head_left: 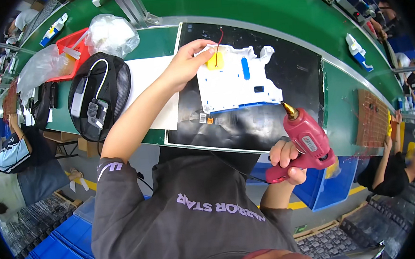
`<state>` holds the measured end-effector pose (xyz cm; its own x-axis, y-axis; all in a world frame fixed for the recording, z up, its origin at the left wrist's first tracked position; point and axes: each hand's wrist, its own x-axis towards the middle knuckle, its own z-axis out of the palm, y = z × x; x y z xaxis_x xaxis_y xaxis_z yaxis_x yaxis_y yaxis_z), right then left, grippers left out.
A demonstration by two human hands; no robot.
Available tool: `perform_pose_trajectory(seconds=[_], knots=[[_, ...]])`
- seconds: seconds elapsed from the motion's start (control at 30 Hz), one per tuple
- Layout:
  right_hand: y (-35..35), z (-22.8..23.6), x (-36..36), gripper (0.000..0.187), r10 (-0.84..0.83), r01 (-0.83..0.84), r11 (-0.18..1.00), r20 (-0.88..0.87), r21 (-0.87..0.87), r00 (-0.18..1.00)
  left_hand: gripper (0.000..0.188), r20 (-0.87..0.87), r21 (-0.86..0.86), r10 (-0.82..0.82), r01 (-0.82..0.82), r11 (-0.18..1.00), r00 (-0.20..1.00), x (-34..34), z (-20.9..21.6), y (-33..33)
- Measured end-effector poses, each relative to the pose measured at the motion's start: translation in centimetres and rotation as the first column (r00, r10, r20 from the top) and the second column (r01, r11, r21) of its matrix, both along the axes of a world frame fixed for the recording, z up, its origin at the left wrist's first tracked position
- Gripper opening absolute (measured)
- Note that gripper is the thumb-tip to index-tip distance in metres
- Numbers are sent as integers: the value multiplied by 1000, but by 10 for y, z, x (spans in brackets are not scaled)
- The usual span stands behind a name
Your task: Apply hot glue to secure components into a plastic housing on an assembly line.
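Observation:
My right hand (286, 160) is wrapped round the handle of a dark red glue gun (306, 134). The gun's brass nozzle points up and left, close to the lower right corner of a white plastic housing (231, 87). My left hand (193, 60) grips that housing at its upper left corner, with the thumb on the face. A yellow square piece (215, 61) sits there beside the thumb, and a red wire (220, 39) rises from it. On the housing are a blue oblong strip (245, 68) and a small dark rectangular opening.
A black mat (236, 132) covers the green bench under the housing. To the left are white paper (155, 104), a black mesh bag (120, 87) with a cable, and a red bin (77, 47) with plastic bags. A blue crate (329, 188) stands below right; people work on both sides.

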<state>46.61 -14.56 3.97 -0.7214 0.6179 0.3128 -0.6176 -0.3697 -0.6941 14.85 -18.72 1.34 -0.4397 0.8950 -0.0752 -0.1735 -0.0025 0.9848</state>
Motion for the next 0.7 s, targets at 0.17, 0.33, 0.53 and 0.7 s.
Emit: perform_pose_trajectory(seconds=[0.17, 0.33, 0.53, 0.7], knots=[[3, 0, -6, 32, -22, 23, 998, -11, 58, 1000, 31, 14, -38, 101, -100, 994, 995, -55, -14, 41], [-1, 7, -12, 37, -97, 91, 993, 75, 80, 992, 33, 5, -94, 186, -185, 978, 983, -130, -22, 103], [-9, 1, -12, 36, -107, 103, 994, 89, 44, 990, 33, 57, -82, 311, -306, 949, 949, -190, -36, 153], [-8, 1, -14, 36, -139, 144, 990, 216, -8, 966, 41, -471, -148, 519, -644, 751, 713, -194, -22, 157]])
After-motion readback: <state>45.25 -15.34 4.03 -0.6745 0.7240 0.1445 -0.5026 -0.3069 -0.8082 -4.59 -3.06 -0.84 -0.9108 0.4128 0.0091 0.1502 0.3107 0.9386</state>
